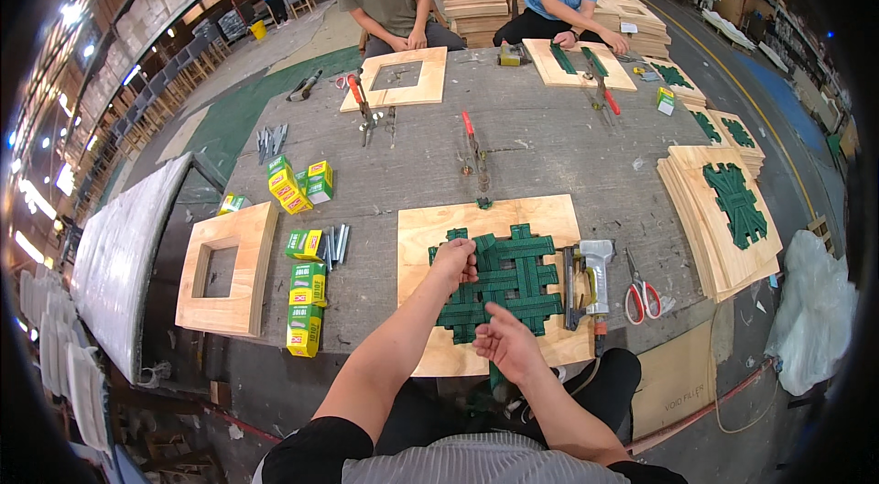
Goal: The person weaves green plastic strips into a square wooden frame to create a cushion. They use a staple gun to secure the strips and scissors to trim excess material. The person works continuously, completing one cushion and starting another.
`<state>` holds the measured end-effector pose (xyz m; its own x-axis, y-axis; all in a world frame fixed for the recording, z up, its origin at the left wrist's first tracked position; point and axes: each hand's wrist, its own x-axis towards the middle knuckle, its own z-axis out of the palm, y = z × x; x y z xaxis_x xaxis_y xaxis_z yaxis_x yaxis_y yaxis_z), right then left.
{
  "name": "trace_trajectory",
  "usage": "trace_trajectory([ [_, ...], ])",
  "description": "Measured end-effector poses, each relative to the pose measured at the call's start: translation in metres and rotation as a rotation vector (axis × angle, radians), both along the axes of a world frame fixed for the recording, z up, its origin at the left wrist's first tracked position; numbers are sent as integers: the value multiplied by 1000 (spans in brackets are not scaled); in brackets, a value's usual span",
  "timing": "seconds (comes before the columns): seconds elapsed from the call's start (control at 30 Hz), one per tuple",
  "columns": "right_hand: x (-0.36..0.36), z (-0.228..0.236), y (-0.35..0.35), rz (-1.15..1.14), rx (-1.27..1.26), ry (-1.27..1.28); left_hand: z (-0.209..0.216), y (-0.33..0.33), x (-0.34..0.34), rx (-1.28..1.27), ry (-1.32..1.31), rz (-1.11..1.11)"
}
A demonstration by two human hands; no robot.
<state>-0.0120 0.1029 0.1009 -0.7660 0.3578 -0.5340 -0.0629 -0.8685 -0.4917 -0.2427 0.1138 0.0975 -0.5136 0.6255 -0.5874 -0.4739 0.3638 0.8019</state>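
Note:
In front of me lies a square plywood panel point(417, 220) with green webbing straps point(515, 278) woven across its middle. My left hand point(454, 264) is closed on a green strap at the upper left of the weave. Over the lower edge of the weave is my right hand point(513, 348), palm partly turned up and fingers apart, with no held thing visible. A green strap end hangs below the panel near that hand. At the panel's right edge rests a staple gun point(597, 278), its hose running down toward my lap. Red-handled scissors point(642, 299) lie to its right.
Yellow-green boxes point(308, 284) and staple strips stand left of the panel, beside plywood frames point(261, 278). Stacked webbed panels point(682, 209) are at right. A red-handled tool point(472, 141) lies beyond. Two people sit across the table point(394, 163) with frames before them.

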Motion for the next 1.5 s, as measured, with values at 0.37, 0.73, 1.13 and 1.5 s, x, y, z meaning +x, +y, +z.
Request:
trace_trajectory([
  [0.37, 33, -19, -14, 98, 125, -109, 22, 14, -7, -156, 334, -186],
  [0.73, 40, -9, -2, 192, 324, -103, 19, 22, -8, -134, 441, -225],
  [1.13, -75, 2, 107, -38, 1480, -203, 21, -15, 12, 91, 0, -47],
  [1.5, -71, 3, 104, -61, 1801, -170, 16, -17, 14, 20, 74, -91],
])
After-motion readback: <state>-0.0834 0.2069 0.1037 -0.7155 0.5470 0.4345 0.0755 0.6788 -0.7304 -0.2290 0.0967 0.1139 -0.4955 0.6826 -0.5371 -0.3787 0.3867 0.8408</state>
